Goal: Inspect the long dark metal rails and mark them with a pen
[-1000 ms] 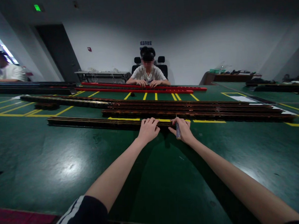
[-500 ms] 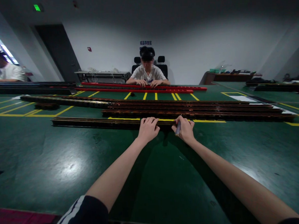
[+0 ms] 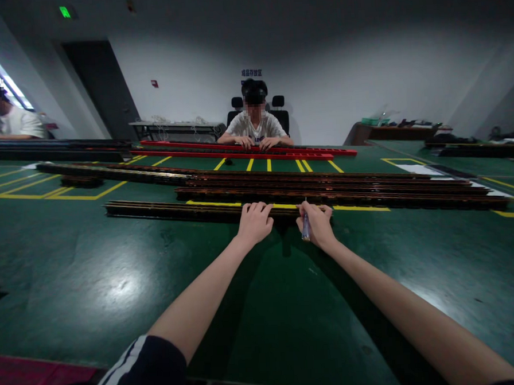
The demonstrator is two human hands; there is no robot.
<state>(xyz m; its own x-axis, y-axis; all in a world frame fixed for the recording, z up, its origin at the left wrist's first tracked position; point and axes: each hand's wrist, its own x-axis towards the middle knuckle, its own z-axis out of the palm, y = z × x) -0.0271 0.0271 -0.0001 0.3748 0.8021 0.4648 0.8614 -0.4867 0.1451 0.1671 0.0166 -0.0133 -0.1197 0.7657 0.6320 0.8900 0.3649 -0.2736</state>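
My left hand rests with curled fingers over a long dark slotted strip, gripping it from above. This strip lies lengthwise across the green table, and its left end is well to the left of the hand. My right hand is closed on a slim tool with a bluish see-through handle and a thin tip that points away from me; its exact kind is unclear. That hand is at the strip's right end, which its fingers partly hide. Behind both hands lies a bundle of similar dark strips.
Yellow tape lines mark the table. Across it, a person has both hands at red strips. Another person sits at far left beside dark strips. White paper lies at right.
The dark strip has slid to the right under my left hand. The tool in my right hand has turned slightly, its handle now pointing more directly towards me. My left hand stays nearly in place.
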